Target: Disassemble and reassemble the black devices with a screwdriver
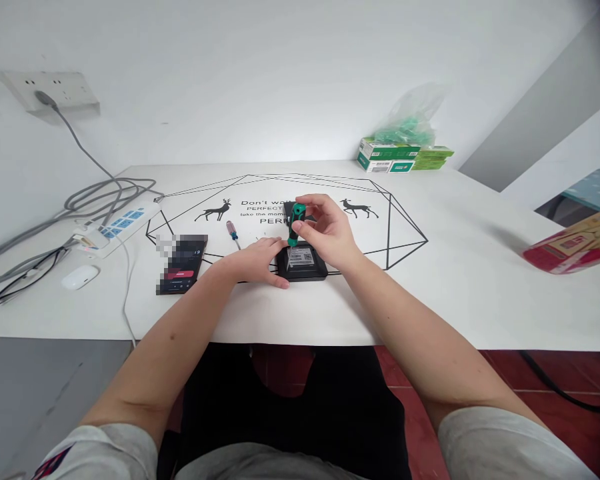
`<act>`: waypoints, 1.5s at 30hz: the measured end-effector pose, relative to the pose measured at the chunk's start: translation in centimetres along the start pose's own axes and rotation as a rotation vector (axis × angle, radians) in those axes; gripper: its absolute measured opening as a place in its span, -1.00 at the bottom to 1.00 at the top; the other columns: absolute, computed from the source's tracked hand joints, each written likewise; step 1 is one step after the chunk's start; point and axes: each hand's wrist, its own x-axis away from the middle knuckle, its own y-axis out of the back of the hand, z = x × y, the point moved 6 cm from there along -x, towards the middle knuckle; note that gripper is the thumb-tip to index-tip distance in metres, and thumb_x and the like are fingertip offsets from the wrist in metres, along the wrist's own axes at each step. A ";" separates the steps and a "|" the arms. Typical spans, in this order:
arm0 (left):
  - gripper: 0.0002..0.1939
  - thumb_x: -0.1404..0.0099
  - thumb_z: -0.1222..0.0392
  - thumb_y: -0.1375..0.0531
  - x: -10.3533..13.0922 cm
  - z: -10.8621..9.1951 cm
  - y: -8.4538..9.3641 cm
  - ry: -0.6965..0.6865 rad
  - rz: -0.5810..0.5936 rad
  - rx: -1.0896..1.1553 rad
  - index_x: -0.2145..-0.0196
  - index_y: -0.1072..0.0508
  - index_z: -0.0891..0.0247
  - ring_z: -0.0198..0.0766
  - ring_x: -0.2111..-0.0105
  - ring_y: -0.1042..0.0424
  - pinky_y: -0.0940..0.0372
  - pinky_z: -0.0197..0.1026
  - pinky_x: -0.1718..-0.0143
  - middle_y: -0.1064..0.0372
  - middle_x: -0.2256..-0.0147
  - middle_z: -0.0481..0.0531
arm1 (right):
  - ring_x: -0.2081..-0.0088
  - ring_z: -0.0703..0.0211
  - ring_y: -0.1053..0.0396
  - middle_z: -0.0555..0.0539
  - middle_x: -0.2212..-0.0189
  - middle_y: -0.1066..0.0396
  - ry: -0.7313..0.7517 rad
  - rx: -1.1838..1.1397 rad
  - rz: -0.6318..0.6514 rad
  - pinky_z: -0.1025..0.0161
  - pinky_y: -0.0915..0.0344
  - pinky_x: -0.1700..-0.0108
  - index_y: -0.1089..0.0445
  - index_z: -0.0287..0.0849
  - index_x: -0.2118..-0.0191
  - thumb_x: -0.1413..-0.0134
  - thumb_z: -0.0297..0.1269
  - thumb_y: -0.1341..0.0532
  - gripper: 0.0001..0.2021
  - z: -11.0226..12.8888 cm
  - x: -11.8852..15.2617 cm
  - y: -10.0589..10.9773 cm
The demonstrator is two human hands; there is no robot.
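A small square black device (316, 269) with a white printed label lies on the table in front of me. My left hand (263, 261) grips its left side, thumb at the near corner and fingers at the far one. My right hand (329, 227) is closed round the green and black handle of a screwdriver (298, 217). The screwdriver stands nearly upright, its thin shaft pointing down at the label's left side; whether the tip sits in a screw is too small to tell. Behind my right hand a flat black piece (289, 211) is partly hidden.
A second screwdriver (231, 230) with a red and blue handle lies left of the device, near a phone (185, 263). Further left are a power strip (130, 223), coiled cables, a white mouse (81, 277) and glasses (27, 275). Green boxes (390, 155) stand at the back; a snack bag (573, 243) is right.
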 end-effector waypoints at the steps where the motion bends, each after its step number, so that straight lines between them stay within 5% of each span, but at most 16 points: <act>1: 0.19 -0.18 -0.47 -0.38 0.0 0.1 0.0 -0.006 -0.006 -0.005 -0.55 -0.11 0.16 0.36 -0.47 -0.10 -0.14 0.28 -0.44 -0.17 -0.46 0.32 | 0.11 0.10 -0.42 -0.03 0.14 -0.42 0.005 0.000 0.004 0.18 -0.57 0.28 -0.49 0.11 -0.08 -0.16 0.12 -0.49 -0.54 0.0 0.0 -0.1; 12: 0.16 -0.18 -0.48 -0.37 -0.1 0.3 -0.1 0.001 -0.029 -0.021 -0.51 -0.19 0.22 0.37 -0.42 -0.18 -0.20 0.22 -0.37 -0.26 -0.41 0.34 | 0.06 0.08 -0.43 -0.06 0.01 -0.44 -0.001 0.038 0.030 0.15 -0.56 0.21 -0.49 0.12 -0.07 -0.18 0.06 -0.47 -0.59 0.1 0.2 -0.1; 21: 0.10 -0.18 -0.44 -0.39 0.0 0.0 0.1 0.013 -0.038 -0.012 -0.47 -0.25 0.22 0.39 -0.40 -0.20 -0.24 0.23 -0.34 -0.27 -0.40 0.35 | -0.09 -0.02 -0.55 -0.08 -0.09 -0.56 -0.028 -0.040 0.126 -0.19 -0.54 -0.21 -0.47 0.10 -0.14 -0.35 -0.08 -0.28 -0.70 0.4 0.3 -0.5; 27: 0.13 -0.19 -0.45 -0.38 -0.1 0.2 -0.1 -0.013 -0.041 0.004 -0.51 -0.18 0.18 0.35 -0.44 -0.15 -0.19 0.24 -0.38 -0.22 -0.44 0.33 | 0.06 0.08 -0.46 -0.06 -0.03 -0.42 0.039 0.095 0.060 0.02 -0.56 0.00 -0.52 0.11 -0.06 -0.14 0.05 -0.50 -0.59 0.3 0.1 -0.2; 36: 0.12 -0.18 -0.47 -0.37 -0.1 0.3 -0.1 0.005 -0.031 -0.034 -0.48 -0.23 0.22 0.36 -0.40 -0.21 -0.24 0.22 -0.35 -0.27 -0.39 0.35 | -0.10 -0.01 -0.52 -0.07 -0.08 -0.54 -0.022 -0.018 0.108 -0.09 -0.55 -0.14 -0.49 0.11 -0.13 -0.33 -0.06 -0.31 -0.70 0.3 0.2 -0.4; 45: 0.15 -0.20 -0.47 -0.36 0.0 0.0 0.0 0.016 0.000 -0.035 -0.52 -0.14 0.22 0.35 -0.45 -0.14 -0.21 0.26 -0.38 -0.19 -0.45 0.37 | 0.07 0.08 -0.47 -0.06 -0.02 -0.50 0.010 0.042 0.042 0.07 -0.55 0.10 -0.51 0.14 -0.14 -0.18 0.06 -0.47 -0.55 -0.2 0.1 -0.2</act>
